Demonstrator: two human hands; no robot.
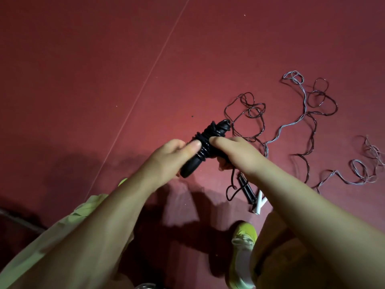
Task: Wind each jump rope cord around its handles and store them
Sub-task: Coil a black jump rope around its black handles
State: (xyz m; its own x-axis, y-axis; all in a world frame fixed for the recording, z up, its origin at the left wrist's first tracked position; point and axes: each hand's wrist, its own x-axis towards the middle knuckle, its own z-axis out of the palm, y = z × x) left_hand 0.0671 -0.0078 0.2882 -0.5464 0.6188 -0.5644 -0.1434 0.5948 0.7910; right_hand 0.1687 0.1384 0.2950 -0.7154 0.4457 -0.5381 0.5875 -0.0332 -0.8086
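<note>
Two black jump rope handles (206, 142) are held together above the red floor, with black cord wound in coils around their middle. My left hand (173, 155) grips the lower end, thumb pressed on the coils. My right hand (233, 151) grips the upper part from the right, thumb on the wound cord. A loose tail of black cord (232, 184) hangs down below my right hand. More dark cord (248, 113) lies tangled on the floor beyond the handles.
A grey cord (300, 113) and a dark cord (320, 101) sprawl in loops on the red floor (104, 80) at the right. Black handles (246, 189) and white handles (260, 202) lie under my right forearm. My yellow-green shoe (243, 236) stands below.
</note>
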